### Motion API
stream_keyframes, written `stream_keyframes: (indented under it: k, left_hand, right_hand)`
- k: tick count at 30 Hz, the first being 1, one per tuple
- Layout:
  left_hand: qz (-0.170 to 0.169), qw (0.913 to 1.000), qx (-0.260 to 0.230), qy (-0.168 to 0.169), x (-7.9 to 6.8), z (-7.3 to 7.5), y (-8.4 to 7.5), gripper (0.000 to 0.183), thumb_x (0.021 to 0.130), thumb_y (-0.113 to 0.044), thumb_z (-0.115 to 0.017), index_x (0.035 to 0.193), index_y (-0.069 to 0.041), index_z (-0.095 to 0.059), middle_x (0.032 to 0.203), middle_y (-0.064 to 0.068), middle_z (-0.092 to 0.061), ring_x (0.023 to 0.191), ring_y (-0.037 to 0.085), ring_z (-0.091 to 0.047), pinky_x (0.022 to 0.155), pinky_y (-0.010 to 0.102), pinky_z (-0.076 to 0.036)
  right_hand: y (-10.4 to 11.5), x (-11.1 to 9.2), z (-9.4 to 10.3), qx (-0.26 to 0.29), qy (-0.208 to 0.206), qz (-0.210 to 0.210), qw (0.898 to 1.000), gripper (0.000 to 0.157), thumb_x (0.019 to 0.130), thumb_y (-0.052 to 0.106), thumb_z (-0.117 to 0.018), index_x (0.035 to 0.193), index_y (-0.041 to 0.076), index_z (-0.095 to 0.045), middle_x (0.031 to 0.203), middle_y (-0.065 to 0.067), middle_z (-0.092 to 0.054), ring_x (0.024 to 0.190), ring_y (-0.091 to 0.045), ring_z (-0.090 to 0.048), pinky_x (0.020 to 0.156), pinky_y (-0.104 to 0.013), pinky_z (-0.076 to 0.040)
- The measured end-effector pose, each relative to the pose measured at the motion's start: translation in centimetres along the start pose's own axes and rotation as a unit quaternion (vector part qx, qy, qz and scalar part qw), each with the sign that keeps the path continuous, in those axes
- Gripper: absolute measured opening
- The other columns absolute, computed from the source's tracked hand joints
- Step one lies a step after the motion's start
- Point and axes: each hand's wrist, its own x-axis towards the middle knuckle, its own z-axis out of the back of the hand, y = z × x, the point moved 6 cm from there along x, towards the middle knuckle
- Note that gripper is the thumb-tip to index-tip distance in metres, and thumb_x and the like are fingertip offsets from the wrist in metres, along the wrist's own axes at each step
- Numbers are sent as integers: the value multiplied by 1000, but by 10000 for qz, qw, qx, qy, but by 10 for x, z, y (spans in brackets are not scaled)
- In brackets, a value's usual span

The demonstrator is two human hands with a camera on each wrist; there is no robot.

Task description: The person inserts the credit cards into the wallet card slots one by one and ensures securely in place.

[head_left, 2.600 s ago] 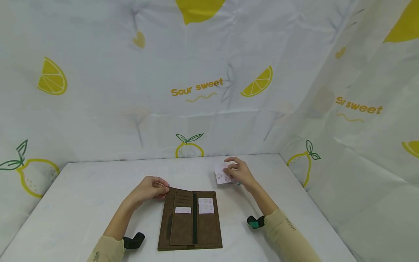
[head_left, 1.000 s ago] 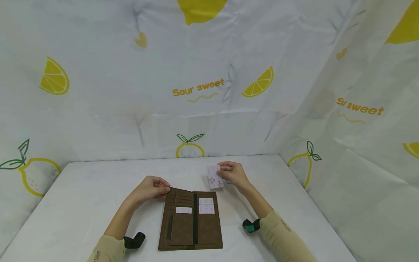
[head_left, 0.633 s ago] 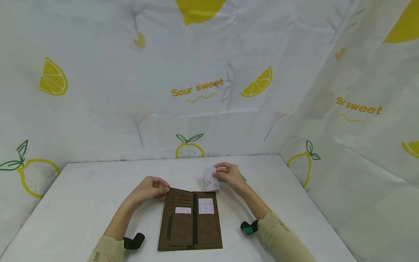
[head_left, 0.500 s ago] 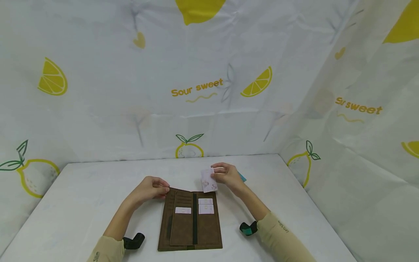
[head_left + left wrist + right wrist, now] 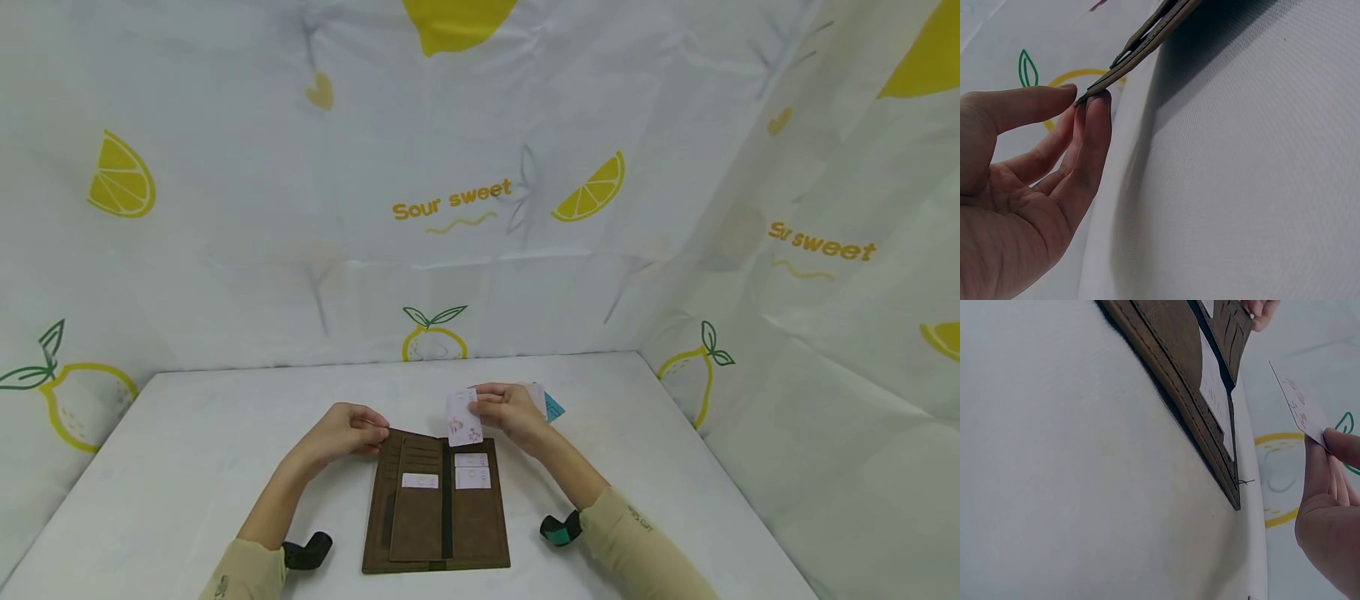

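Note:
A brown long wallet [image 5: 420,525] lies spread open on the table, its left half raised at the top corner. That corner is pinched between thumb and fingers of my left hand [image 5: 343,435], as the left wrist view [image 5: 1035,169] also shows. White cards show in its slots: one on the left half [image 5: 420,481], two on the right half [image 5: 472,478]. My right hand [image 5: 512,414] pinches a white card [image 5: 462,417] with a pinkish print by its edge. This card overlaps the wallet's top edge in the head view; in the right wrist view the card [image 5: 1300,409] is held up beside the wallet.
Behind my right hand, another white card [image 5: 537,397] and a blue card [image 5: 553,408] lie on the white table [image 5: 247,417]. A lemon-print curtain [image 5: 300,208] closes off the back and right. Black wrist mounts [image 5: 307,552] stick out from both forearms.
My right hand has carried the white card leftward and down to the wallet's top edge, uncovering the cards behind it. The left hand keeps its pinch on the wallet corner.

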Motion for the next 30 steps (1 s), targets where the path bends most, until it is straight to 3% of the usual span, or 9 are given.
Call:
stream_keyframes:
  k: [12,23,30]
  left_hand:
    - [13,10000,-43,-17,3,1,1,23,101,-10,-74,115,8,-72,92,3,-79,81,11,-72,76,27,-65]
    - [40,10000,-84,-14,1,0,3,24,101,-10,-73,116,8,-72,94,6,-78,81,12,-73,77,28,-66]
    - [82,9999,-77,-42,0,0,2,24,101,-10,-73,117,7,-72,95,7,-78,81,13,-73,77,29,-66]
  right_hand:
    - [3,-1,-11,346,149,-71,9993,40,101,-2,-68,139,-12,-60,101,6,-83,94,-7,-78,83,-21,-65]
    - [-2,-1,-27,348,316,-251,9986,44,102,1,-69,146,-2,-62,100,9,-81,91,-4,-76,78,-18,-64]
    - [0,-2,-38,498,534,-220,9971,48,103,-1,-67,150,-3,-59,97,9,-78,84,-2,-73,74,-15,-61]
